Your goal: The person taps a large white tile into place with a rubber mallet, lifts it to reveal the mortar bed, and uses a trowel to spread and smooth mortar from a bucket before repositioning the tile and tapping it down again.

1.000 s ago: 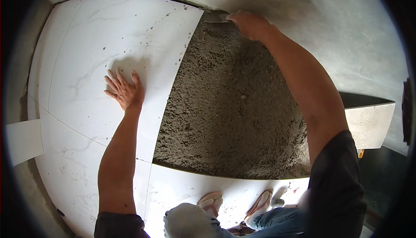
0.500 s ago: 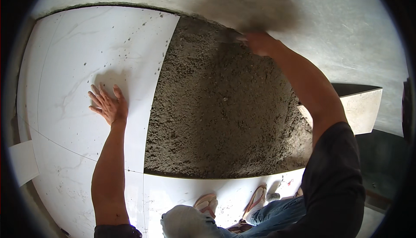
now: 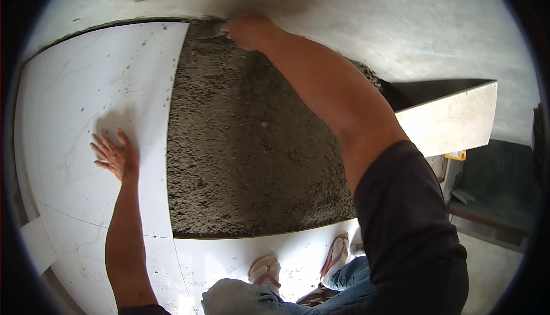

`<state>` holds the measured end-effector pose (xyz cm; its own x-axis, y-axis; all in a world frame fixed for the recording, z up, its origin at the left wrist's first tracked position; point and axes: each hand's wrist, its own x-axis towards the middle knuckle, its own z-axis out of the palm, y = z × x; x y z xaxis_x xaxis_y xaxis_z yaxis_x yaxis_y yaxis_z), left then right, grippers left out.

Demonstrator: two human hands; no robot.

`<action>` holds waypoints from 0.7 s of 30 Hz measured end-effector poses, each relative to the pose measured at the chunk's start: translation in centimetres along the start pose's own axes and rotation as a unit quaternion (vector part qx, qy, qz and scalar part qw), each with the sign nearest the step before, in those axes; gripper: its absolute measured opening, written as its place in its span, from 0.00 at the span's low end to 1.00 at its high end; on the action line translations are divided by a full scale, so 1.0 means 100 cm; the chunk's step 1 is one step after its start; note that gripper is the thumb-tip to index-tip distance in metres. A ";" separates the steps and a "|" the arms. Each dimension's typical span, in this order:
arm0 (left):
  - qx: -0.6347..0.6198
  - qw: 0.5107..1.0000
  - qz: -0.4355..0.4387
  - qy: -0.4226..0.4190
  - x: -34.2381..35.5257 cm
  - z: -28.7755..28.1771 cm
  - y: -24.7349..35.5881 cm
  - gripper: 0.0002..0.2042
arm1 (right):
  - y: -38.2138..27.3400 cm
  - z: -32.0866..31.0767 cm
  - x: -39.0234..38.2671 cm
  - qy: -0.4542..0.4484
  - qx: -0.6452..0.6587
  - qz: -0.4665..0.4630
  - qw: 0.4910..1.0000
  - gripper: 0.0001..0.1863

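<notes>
My left hand [image 3: 116, 154] lies flat with spread fingers on a white marble-veined tile [image 3: 74, 97] speckled with bits of grey grit. My right hand [image 3: 252, 32] grips a metal trowel [image 3: 209, 31] at the upper edge of a bed of rough grey mortar [image 3: 212, 131], beside the tile's top right corner and against the grey wall [image 3: 355, 11]. The trowel's blade is partly hard to make out. My right forearm crosses over the upper right of the mortar.
A pale slab [image 3: 447, 117] sticks out at the right, with a small yellow object [image 3: 456, 155] below it and a dark recess [image 3: 490, 177] beside that. My sandalled feet [image 3: 264, 270] rest on white tile below the mortar. A white piece [image 3: 38, 240] sits at the lower left.
Compared with half a second ago, my right hand and trowel have moved left along the wall edge to near the tile's corner. The view has shifted; my left hand stays spread on the tile.
</notes>
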<state>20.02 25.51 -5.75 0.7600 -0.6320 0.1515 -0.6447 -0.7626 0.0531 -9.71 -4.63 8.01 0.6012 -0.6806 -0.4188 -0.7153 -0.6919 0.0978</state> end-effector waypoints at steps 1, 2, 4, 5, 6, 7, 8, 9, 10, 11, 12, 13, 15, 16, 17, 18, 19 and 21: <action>-0.008 1.000 -0.006 0.000 0.000 0.000 0.000 0.34 | 0.007 -0.003 -0.012 -0.004 0.003 0.005 1.000 0.16; -0.003 1.000 -0.005 0.001 0.000 -0.004 -0.005 0.34 | 0.010 -0.008 -0.026 -0.029 0.007 0.006 1.000 0.17; -0.026 0.999 -0.020 -0.009 0.002 -0.010 -0.006 0.34 | 0.049 0.003 -0.057 -0.053 0.008 0.008 0.999 0.19; -0.029 0.999 -0.019 -0.008 0.002 -0.009 -0.004 0.34 | 0.091 0.029 -0.076 -0.053 0.005 0.006 0.999 0.20; -0.028 0.999 -0.021 -0.004 0.004 -0.010 -0.008 0.34 | 0.111 0.035 -0.098 -0.094 -0.003 0.024 0.995 0.23; -0.032 0.999 -0.021 -0.003 0.002 -0.008 -0.006 0.34 | 0.135 0.042 -0.127 -0.139 -0.015 0.049 0.989 0.26; -0.036 0.999 -0.021 -0.006 0.000 -0.007 -0.003 0.34 | 0.159 0.049 -0.156 -0.184 -0.028 0.072 0.980 0.30; -0.029 0.999 -0.020 -0.011 -0.001 -0.006 0.000 0.34 | 0.181 0.057 -0.181 -0.210 -0.014 0.121 0.970 0.29; -0.021 0.999 -0.019 -0.015 0.000 -0.005 0.004 0.34 | 0.196 0.058 -0.200 -0.233 0.000 0.170 0.958 0.28; -0.021 0.999 -0.020 -0.014 0.000 -0.005 0.004 0.34 | 0.199 0.056 -0.208 -0.231 0.000 0.169 0.958 0.28; -0.020 1.000 -0.016 -0.010 0.000 -0.004 0.004 0.35 | 0.203 0.054 -0.214 -0.239 -0.010 0.176 0.955 0.27; -0.019 1.000 -0.011 -0.007 0.000 -0.004 0.005 0.35 | 0.207 0.052 -0.218 -0.247 -0.019 0.183 0.951 0.27; 0.003 1.000 -0.020 -0.010 -0.001 -0.003 -0.003 0.35 | 0.173 0.044 -0.189 -0.169 -0.121 0.048 0.977 0.26; 0.017 0.999 -0.028 -0.009 0.004 -0.003 -0.007 0.35 | 0.146 0.029 -0.166 -0.141 -0.109 0.014 0.984 0.24; 0.009 1.000 -0.017 -0.011 0.006 -0.001 -0.002 0.35 | 0.139 0.038 -0.144 -0.086 -0.052 0.003 0.995 0.23; 0.017 0.999 -0.023 -0.020 0.005 0.000 -0.005 0.36 | 0.109 0.021 -0.122 -0.058 0.004 0.006 0.998 0.22; 0.021 0.999 -0.029 -0.027 0.007 0.003 -0.007 0.36 | 0.086 0.006 -0.104 -0.109 0.101 0.104 0.983 0.22; 0.019 1.000 -0.011 -0.007 0.009 0.015 -0.010 0.36 | 0.076 0.011 -0.088 -0.059 0.050 0.043 0.996 0.22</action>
<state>21.50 25.45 -7.18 0.7747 -0.6174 0.1365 -0.6251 -0.7803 0.0187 -20.84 -3.63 11.49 0.4939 -0.6990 -0.5171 -0.7978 -0.6008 0.0502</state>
